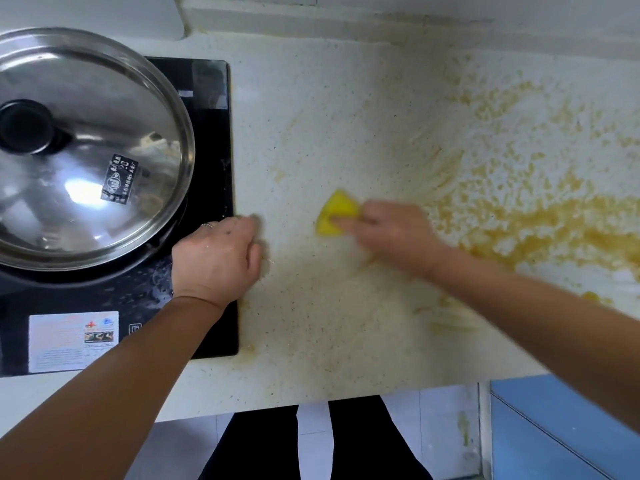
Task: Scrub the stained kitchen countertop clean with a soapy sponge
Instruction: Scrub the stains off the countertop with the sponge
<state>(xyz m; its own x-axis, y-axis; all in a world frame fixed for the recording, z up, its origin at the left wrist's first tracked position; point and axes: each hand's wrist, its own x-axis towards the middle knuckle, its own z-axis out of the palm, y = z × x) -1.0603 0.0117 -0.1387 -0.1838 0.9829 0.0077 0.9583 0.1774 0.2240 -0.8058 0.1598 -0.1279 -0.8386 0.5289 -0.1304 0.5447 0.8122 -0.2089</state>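
1. Speckled pale countertop point(311, 323) runs rightward from the black cooktop point(211, 140), with a white wall behind; I am looking straight down on it
2. The yellow sponge point(337, 211) lies on the countertop a little right of the cooktop. The right hand point(394, 233) grasps it, fingers over its top, pressing it down; the hand is blurred
3. The left hand point(218, 258) is loosely clenched, holding nothing I can see, braced across the cooktop's right edge
4. The thick yellow-brown stain point(536, 230) sits well right of the cooktop, beyond the sponge. The patch between looks mostly wiped, with thin streaks left
5. I judge that a hard sweep towards the cooktop could drive dirty suds under its edge or onto its glass, which already shows droplets
6. A stroke pulled to the front edge could drip mess down onto the blue cabinet point(554, 438) below, far right of the cooktop
7. The steel lid point(86, 143) covers most of the cooktop, and the left wrist is just beside it; a slip could knock it
8. Nothing stands between sponge and stain
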